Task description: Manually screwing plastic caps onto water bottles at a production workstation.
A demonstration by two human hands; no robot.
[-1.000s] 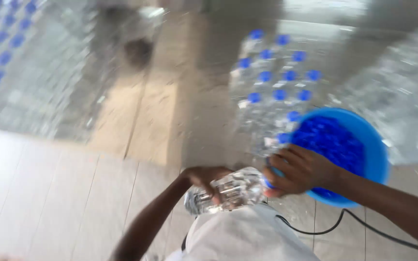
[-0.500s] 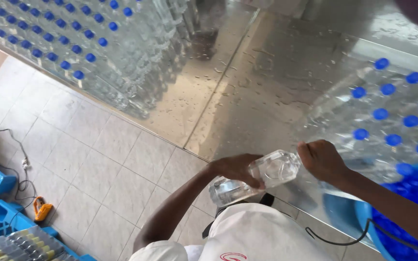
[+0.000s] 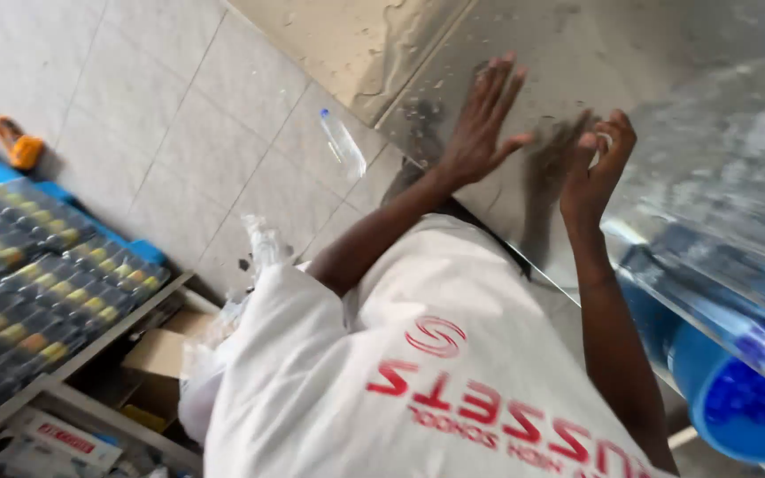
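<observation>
1. Steel, wet and shiny, fills the far side of the head view: a table with both hands over it. The left hand is open, fingers spread flat, holding nothing. The right hand is empty too, fingers curled loosely.
2. A clear bottle with a blue cap lies alone on the floor, left of the left hand.
3. Wrapped packs of bottles sit at right on the table; a blue tub is below them.
4. Near left, a blue crate holds rows of yellow-capped bottles; a cardboard box sits beside it.
5. Half a second ago both hands gripped a bottle between them; now they hold none.
6. Pale grey tiles cover the floor.
</observation>
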